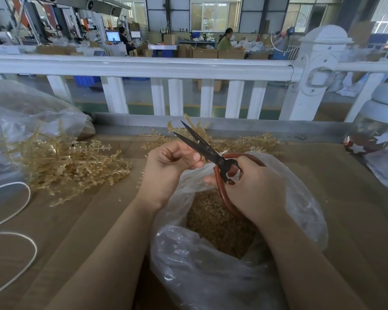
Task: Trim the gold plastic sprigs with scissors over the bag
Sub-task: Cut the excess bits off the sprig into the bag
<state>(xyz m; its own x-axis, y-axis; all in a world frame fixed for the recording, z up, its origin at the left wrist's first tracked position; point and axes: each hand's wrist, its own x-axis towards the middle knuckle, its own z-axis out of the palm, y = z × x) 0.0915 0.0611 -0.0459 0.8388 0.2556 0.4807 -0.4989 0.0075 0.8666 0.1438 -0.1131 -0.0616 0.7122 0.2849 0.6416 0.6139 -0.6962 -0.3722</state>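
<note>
The right hand (253,186) is wrapped around the red handles of the scissors (211,151), fingers through the loops, and the dark blades stand apart, pointing up and away toward the white railing (143,66). The left hand (168,166) is curled, thumb and fingers pinching a thin gold sprig (197,130) whose stem sits between the blades near the pivot, its leafy end sticking up behind them. Both hands hover over the open mouth of a clear plastic bag (211,276) that stands against the near edge of the tabletop (345,209); inside it lies a heap of small gold trimmings (213,220). To the left, a loose pile of gold sprigs (65,162) spreads over the brown tabletop, just beside a second, bigger clear bag (20,113). More sprigs (255,142) lie beyond the hands, along the far edge. A white cord (16,211) loops across the near left corner. At the far right stands a glass jar (376,130) with white stars on a red band. Beyond the railing, people sit working among cartons on a factory floor
</note>
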